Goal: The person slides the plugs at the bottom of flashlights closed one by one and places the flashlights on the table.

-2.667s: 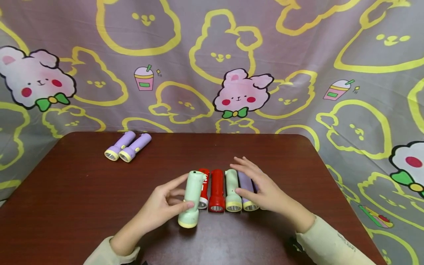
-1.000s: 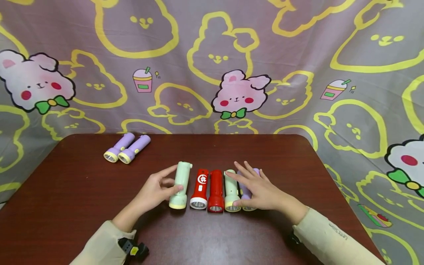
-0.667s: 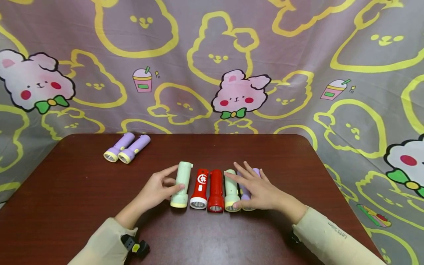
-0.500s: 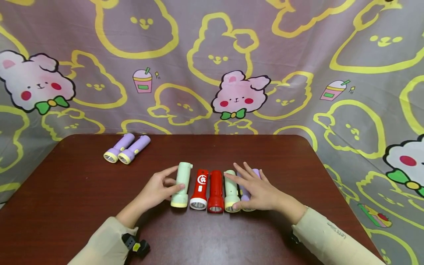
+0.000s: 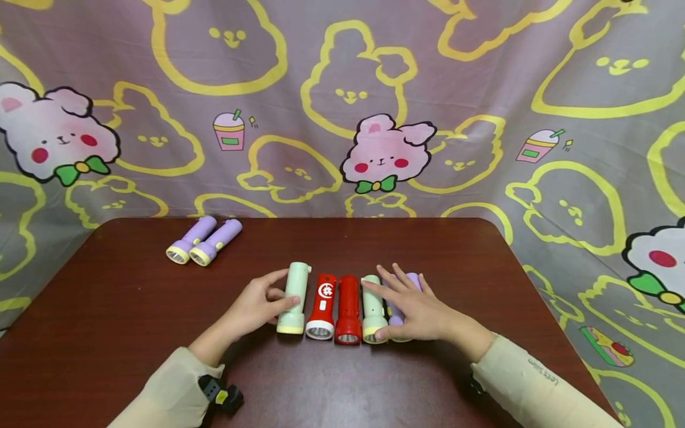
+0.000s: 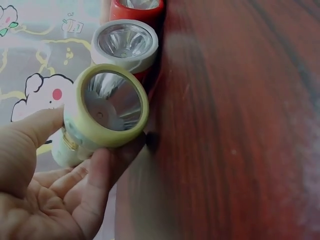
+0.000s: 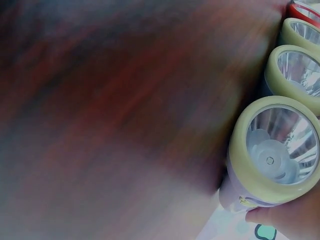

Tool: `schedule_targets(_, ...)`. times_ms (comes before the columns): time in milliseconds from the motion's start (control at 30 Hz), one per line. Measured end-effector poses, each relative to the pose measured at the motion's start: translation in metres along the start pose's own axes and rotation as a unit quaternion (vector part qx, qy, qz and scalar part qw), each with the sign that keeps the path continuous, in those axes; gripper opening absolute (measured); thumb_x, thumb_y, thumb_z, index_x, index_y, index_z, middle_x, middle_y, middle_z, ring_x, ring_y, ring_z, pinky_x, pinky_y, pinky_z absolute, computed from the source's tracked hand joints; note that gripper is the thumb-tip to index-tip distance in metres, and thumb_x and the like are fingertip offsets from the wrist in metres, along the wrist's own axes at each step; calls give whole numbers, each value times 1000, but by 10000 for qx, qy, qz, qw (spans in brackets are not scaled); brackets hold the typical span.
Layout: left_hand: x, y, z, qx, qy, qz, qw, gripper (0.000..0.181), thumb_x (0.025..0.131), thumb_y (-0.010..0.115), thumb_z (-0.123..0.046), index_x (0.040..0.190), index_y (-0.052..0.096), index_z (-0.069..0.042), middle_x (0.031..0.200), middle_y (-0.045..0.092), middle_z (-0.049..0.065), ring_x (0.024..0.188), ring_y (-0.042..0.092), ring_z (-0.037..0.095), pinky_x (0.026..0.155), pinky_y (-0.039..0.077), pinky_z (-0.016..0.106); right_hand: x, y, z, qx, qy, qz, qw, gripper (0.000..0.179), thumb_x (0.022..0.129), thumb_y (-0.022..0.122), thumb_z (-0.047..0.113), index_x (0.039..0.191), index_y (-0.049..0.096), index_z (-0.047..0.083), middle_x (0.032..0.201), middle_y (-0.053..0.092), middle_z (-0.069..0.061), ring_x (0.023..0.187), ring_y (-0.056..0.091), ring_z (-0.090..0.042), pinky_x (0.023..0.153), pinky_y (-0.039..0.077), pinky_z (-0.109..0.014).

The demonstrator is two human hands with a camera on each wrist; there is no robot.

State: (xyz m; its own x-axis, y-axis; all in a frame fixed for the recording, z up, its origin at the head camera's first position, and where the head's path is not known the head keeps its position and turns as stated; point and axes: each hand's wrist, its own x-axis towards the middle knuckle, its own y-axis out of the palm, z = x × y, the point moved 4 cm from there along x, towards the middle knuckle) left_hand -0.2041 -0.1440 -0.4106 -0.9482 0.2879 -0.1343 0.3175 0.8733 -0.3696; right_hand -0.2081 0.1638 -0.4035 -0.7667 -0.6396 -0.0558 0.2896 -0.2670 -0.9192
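My left hand (image 5: 251, 310) grips a pale green flashlight (image 5: 296, 288) at the left end of a row, thumb on one side and fingers on the other. Its yellow-rimmed lens (image 6: 114, 102) faces the left wrist camera. Beside it, slightly apart, lies a red flashlight with a white rim (image 5: 320, 312), then a plain red flashlight (image 5: 349, 306). My right hand (image 5: 425, 310) spreads straight fingers over a second green flashlight (image 5: 373, 297) and purple ones at the right end, partly hiding them. In the right wrist view, a fingertip lies against the nearest purple flashlight (image 7: 235, 192).
Two purple flashlights (image 5: 219, 238) lie slanted side by side at the table's back left. The dark red-brown table (image 5: 107, 333) extends around the row. Behind it hangs a patterned cloth (image 5: 299, 172).
My left hand has brought its green flashlight left and down, uncovering the white-rimmed red one. My right hand has settled over the right end. Over the last half second, both hands stay nearly still.
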Motion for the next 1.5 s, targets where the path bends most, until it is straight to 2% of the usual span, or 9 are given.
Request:
schedule_targets(133, 0, 1, -2, -59, -224, -8, 9997, 75, 92, 71, -18, 151, 30, 5, 96, 74, 19, 80, 69, 20, 61, 60, 37, 0, 1, 0, 67, 18, 28, 10000, 90, 79, 67, 69, 155, 31, 37, 167, 17, -9, 152, 10, -46, 108, 7, -82)
schedule_targets(400, 1, 5, -2, -200, -322, 271, 9989, 75, 93, 70, -17, 150, 28, 7, 94, 72, 16, 83, 69, 20, 65, 61, 39, 0, 1, 0, 157, 5, 38, 9999, 91, 79, 68, 67, 155, 31, 35, 167, 16, -10, 152, 10, -46, 107, 5, -82)
schedule_targets(667, 4, 6, -1, -81, -396, 125, 9991, 70, 92, 71, -17, 147, 35, 6, 94, 65, 15, 78, 64, 18, 61, 60, 38, 0, 2, 0, 89, -5, 22, 10000, 91, 79, 68, 67, 155, 31, 35, 167, 17, -10, 152, 12, -46, 107, 7, -82)
schedule_targets(1033, 8, 7, 3, -59, -477, 119, 9988, 61, 92, 72, -18, 141, 44, 6, 103, 62, 17, 77, 60, 18, 61, 60, 36, 0, 1, 1, 70, -28, 2, 10000, 91, 79, 69, 67, 155, 32, 34, 167, 19, -10, 152, 13, -46, 107, 7, -82)
schedule_targets(1267, 10, 9, 8, 20, -610, 230, 9979, 59, 92, 72, -21, 139, 48, 6, 103, 60, 14, 78, 59, 16, 61, 60, 35, 1, 1, 1, 98, 4, 34, 9999, 90, 79, 69, 65, 155, 32, 35, 167, 18, -10, 152, 12, -45, 107, 7, -82)
schedule_targets(1500, 10, 9, 8, 12, -635, 202, 9978, 58, 92, 72, -20, 139, 49, 5, 103, 60, 13, 78, 58, 16, 61, 60, 36, 1, 0, 1, 57, 4, 36, 10000, 90, 79, 69, 66, 155, 32, 35, 167, 18, -10, 152, 13, -45, 107, 8, -82)
